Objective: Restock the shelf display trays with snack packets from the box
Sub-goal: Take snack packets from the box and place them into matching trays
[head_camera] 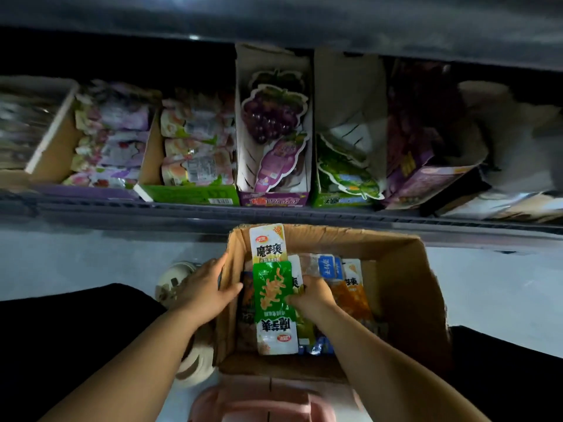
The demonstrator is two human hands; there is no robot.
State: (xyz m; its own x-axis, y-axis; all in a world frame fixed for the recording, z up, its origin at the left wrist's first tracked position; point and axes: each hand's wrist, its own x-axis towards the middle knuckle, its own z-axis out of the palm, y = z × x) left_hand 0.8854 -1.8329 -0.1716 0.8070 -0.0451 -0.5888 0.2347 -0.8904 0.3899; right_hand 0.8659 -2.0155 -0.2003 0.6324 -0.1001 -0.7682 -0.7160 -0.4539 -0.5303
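Green packet (275, 303), standing half out of the cardboard box (405, 269) on the floor, pinched at its right edge by the right hand (310, 295); its 魔芋爽 print reads upside down. Behind it a white-and-yellow packet (268, 245) shows the same 魔芋爽, right way up. Left hand (207, 287) clasps the box's left wall, thumb inside. Above, on the shelf (274, 213), display trays (189, 194) hold packs; their labels are too blurred to read, the right end lost in shadow.
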